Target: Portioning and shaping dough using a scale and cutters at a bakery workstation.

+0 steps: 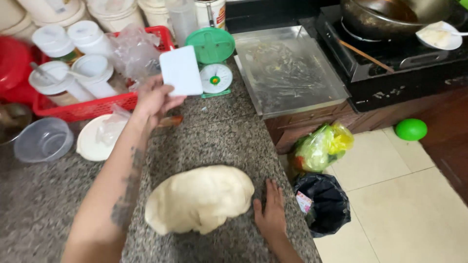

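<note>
Left hand (155,100) was raised at upper centre-left of the frame, fingers closed around the lower edge of a white plastic scraper (181,71), which stood upright above the counter. Forearm ran down to the bottom left. Right hand (271,214) lay flat and open, palm down on the counter (224,136) at lower centre, fingers spread, holding nothing, just beside the right edge of the dough, maybe touching it, hard to tell.

Dough (199,198) was a big pale lump sitting on the speckled granite counter at lower centre, between the two arms.

Behind the scraper stood a green kitchen scale (213,57) with a white dial. Right of it, a metal tray (287,70) with smears, upper centre. Red basket (90,104) at upper left held white-lidded jars (90,36) and crumpled clear plastic. A clear bowl (43,140) sat at mid left, a white lid or plate (95,141) with plastic wrap just beside it.

Upper right: a stove (390,58) with a dark pan (385,17) and a white ladle (438,36). On the tiled floor at right, a black bin bag (324,202), a green-yellow plastic bag (321,146) above it, and a green ball (411,129) well apart.
</note>
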